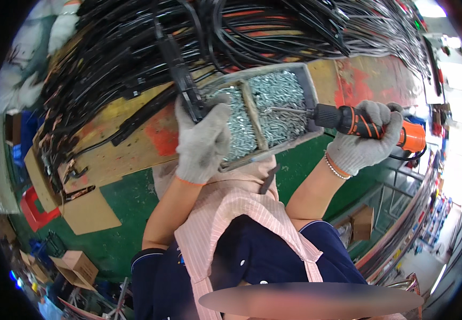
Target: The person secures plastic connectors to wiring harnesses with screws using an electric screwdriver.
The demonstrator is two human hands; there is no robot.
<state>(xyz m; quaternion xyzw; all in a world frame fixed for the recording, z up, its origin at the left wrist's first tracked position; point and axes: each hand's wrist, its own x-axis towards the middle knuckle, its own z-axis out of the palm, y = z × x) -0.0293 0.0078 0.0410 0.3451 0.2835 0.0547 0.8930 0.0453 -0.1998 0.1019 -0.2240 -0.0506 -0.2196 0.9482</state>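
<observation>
My left hand (203,140), in a grey knit glove, is closed round the end of a long black plastic part (180,72) that reaches away over the bench. In my gloved right hand (367,140) is an orange and black electric screwdriver (348,120), its cable trailing below. The long bit points left, over a grey tray (312,101) full of small silvery screws (276,88). A wooden divider (253,114) splits the tray in two. The bit's tip is above the right compartment, by the divider; whether it touches a screw I cannot tell. My left fingers overlap the tray's left rim.
Black cables and long black parts (135,69) pile across the far side of the worn wooden bench (103,125). An open cardboard box (89,210) stands at the near left, beside a red plastic stool (33,208). Another person's gloved hand (28,93) is at the far left.
</observation>
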